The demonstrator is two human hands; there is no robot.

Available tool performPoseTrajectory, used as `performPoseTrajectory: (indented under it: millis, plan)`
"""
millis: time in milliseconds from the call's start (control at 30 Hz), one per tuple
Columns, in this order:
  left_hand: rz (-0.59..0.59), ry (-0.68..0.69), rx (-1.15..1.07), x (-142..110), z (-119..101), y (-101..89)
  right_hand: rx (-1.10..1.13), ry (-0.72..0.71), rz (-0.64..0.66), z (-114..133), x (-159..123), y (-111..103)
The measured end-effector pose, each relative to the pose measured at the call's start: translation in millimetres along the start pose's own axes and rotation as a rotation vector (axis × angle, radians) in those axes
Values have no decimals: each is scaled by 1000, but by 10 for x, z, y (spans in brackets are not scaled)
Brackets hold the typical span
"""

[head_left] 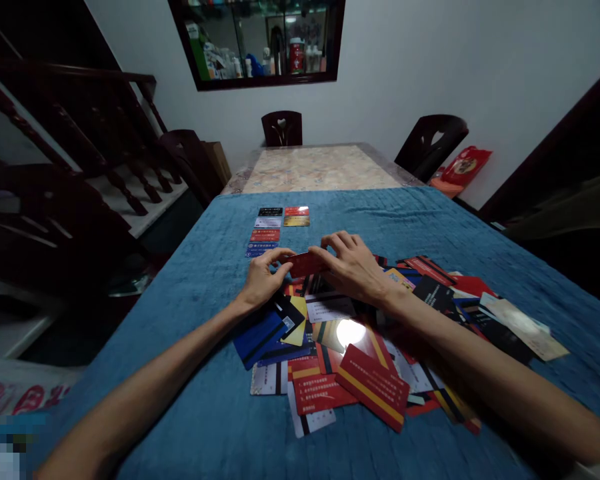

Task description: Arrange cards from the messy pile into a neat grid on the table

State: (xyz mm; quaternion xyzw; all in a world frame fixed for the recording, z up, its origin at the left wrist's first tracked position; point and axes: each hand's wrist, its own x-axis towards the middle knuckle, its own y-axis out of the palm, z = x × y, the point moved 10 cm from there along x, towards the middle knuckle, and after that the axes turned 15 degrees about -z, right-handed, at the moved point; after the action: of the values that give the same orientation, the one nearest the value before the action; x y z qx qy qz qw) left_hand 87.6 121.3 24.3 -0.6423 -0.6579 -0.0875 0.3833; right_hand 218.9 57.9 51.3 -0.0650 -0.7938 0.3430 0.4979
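Grip of left hand [261,279] and right hand [354,268] pinches one red card [303,265] by opposite ends at the loose card pile's [325,393] far edge; uneven pressure could drop it there.

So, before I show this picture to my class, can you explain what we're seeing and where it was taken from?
There is no machine here, just a person's two bare hands, seen by a camera worn on the head, looking forward and down. The left hand and right hand hold a red card between them. Near them lies a loose pile of cards on a blue cloth, which covers the near part of the table. Farther off, six cards lie in two columns.
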Motion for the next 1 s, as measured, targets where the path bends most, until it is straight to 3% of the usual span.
performPoseTrajectory:
  millis: [300,500,700,1000]
  plan:
    - [23,205,116,14,-111,38,-33,-59,40,-39,95,34]
    - [104,362,218,36,-239,121,-5,-40,93,-115,102,88]
    - [176,437,256,64,-291,176,27,-15,157,-212,87,185]
    - [257,493,358,219,-199,253,145,-8,149,-356,111,329]
